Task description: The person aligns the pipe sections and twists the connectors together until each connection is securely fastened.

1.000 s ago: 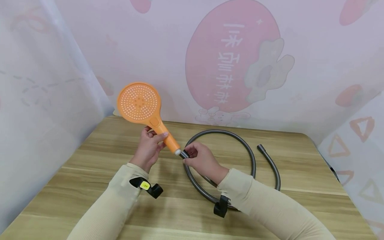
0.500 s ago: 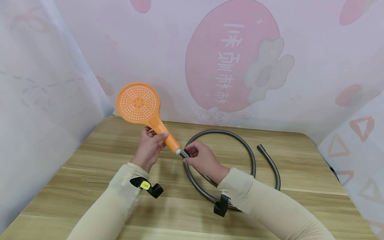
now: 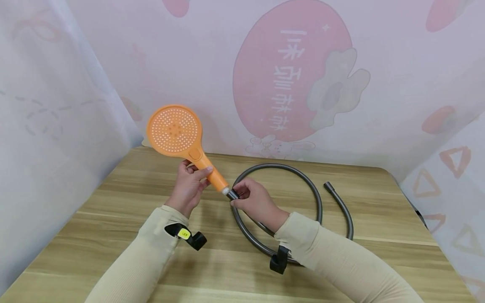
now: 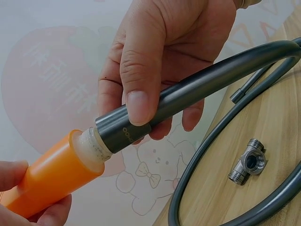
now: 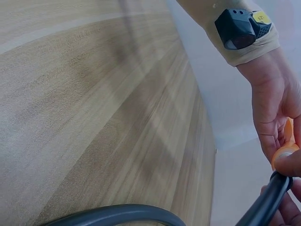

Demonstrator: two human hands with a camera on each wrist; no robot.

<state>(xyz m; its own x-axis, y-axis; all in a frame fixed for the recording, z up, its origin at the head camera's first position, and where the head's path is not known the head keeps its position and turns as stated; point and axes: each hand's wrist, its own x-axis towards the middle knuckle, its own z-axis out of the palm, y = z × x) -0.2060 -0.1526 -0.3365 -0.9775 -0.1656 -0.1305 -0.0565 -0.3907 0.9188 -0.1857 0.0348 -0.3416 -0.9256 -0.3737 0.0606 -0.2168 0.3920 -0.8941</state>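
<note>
My left hand point(image 3: 188, 187) grips the handle of an orange shower head point(image 3: 175, 130), its round spray face tilted up to the left. A whitish threaded end point(image 4: 95, 145) sticks out of the handle's bottom. My right hand point(image 3: 258, 203) pinches the dark grey connector point(image 4: 117, 131) of a shower hose point(image 3: 320, 198) between thumb and fingers. In the left wrist view the connector's rim sits right at the whitish thread, roughly in line with it, and part of the thread still shows. Both pieces are held above the wooden table point(image 3: 125, 227).
The hose lies in a wide loop on the table, its other end point(image 3: 329, 187) loose on the right. A silver three-way threaded fitting point(image 4: 248, 162) lies on the wood beside the loop. Printed pinkish curtains point(image 3: 212, 63) stand behind and at both sides.
Both hands keep their grips and nearly the same places at the joint of handle and hose. The head view has shifted very slightly.
</note>
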